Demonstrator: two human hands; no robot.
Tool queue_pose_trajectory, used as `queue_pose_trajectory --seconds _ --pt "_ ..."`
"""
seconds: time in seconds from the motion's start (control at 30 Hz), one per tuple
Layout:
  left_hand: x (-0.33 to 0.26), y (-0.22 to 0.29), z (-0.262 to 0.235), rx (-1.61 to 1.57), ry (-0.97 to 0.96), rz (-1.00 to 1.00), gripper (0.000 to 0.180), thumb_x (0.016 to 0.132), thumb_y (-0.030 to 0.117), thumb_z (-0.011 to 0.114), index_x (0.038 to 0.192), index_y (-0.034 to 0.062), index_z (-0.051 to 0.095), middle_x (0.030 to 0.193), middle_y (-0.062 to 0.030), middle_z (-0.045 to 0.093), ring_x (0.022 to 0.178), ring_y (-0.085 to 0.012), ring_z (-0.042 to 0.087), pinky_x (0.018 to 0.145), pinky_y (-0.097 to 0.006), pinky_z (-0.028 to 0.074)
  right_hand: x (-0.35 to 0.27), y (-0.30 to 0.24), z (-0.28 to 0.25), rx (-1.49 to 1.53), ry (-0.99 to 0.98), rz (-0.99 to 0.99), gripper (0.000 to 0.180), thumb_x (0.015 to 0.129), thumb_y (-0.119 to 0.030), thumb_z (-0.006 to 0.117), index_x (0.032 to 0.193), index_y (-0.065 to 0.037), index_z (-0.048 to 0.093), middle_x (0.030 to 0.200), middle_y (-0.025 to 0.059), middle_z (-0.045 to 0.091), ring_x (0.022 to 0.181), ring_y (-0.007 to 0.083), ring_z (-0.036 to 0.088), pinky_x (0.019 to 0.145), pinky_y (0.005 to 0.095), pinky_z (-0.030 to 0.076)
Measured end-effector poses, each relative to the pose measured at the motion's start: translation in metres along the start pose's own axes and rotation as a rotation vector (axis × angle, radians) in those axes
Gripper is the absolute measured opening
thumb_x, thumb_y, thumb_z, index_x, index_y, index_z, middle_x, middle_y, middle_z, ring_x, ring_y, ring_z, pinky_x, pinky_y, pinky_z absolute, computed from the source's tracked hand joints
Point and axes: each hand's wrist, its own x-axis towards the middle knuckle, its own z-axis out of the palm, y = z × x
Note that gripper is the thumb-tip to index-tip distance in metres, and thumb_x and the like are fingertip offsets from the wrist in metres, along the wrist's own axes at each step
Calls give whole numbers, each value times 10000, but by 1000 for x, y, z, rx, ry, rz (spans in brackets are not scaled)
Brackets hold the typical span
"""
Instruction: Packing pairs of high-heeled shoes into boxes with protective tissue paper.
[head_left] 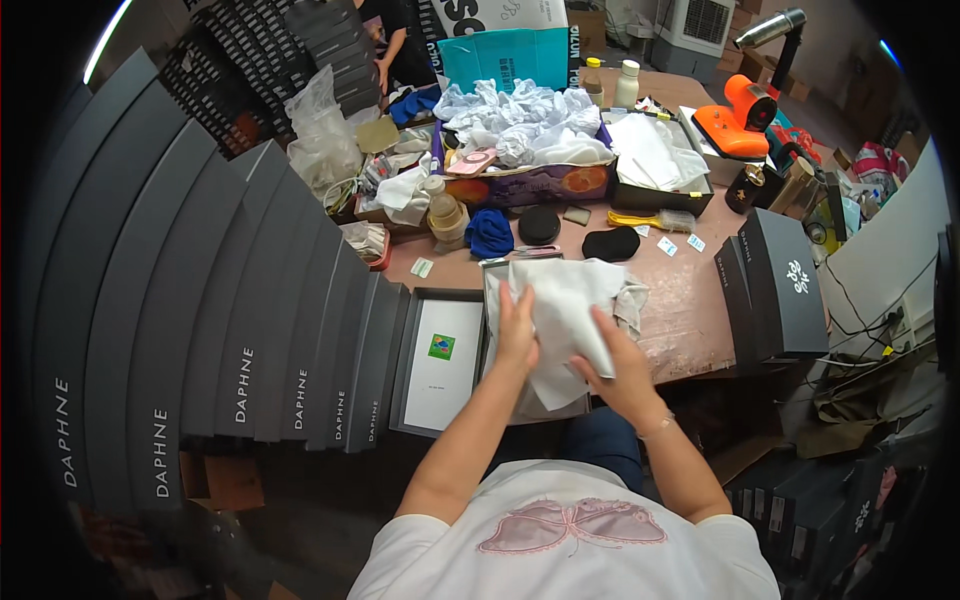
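Both my hands grip a soft white cloth (560, 315), which hangs in folds between them over an open grey shoe box (494, 268). My left hand (517, 335) is closed on its left side, fingers pointing away from me. The right-hand edge is pinched in my right hand (622, 375). More white wrapping (630, 302) pokes out past the cloth on the right. What lies in the box under the cloth is hidden. Just left of it sits a box lid (408, 360) with a white sheet (430, 385) and a green sticker inside.
Tall stacks of dark grey shoe boxes (205, 300) wall off my left. Two more boxes (775, 285) stand at the table's right. Across the back are a carton of crumpled white paper (520, 125), a yellow brush (650, 221), a blue cloth (489, 233) and an orange device (735, 125). Another person (390, 45) is beyond.
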Motion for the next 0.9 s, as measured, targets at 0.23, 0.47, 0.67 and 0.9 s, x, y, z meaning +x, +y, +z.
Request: queue_pose_trajectory --seconds 0.23,0.47,0.67,0.9 --pt "-84 11 -85 803 39 356 509 911 128 588 1372 3 413 1391 -166 436 1257 -291 454 1037 -373 369 -12 34 30 -409 -310 -1 866 740 -184 716 1460 -39 256 1476 209 317 1368 431 275 1063 628 242" --pt "-94 1 -173 1621 -83 176 293 833 129 637 1059 -38 556 950 -225 625 900 -413 612 782 -473 483 10 53 83 -714 -196 -100 716 841 -332 641 1443 -90 337 1477 207 318 1375 423 265 1079 629 201" --pt "-143 119 -102 436 -184 88 239 916 140 609 1069 -44 592 952 -122 681 882 -183 672 770 -304 541 -3 22 24 73 -106 41 726 905 -373 596 1464 -29 286 1497 232 283 1395 383 260 1118 471 225" --pt "-107 22 -89 887 -264 315 637 935 401 597 1368 -39 441 1404 -192 419 1276 -288 441 1032 -378 385 -9 40 6 607 -16 401 579 988 -404 449 1361 39 425 1273 208 551 1194 249 515 998 344 391"
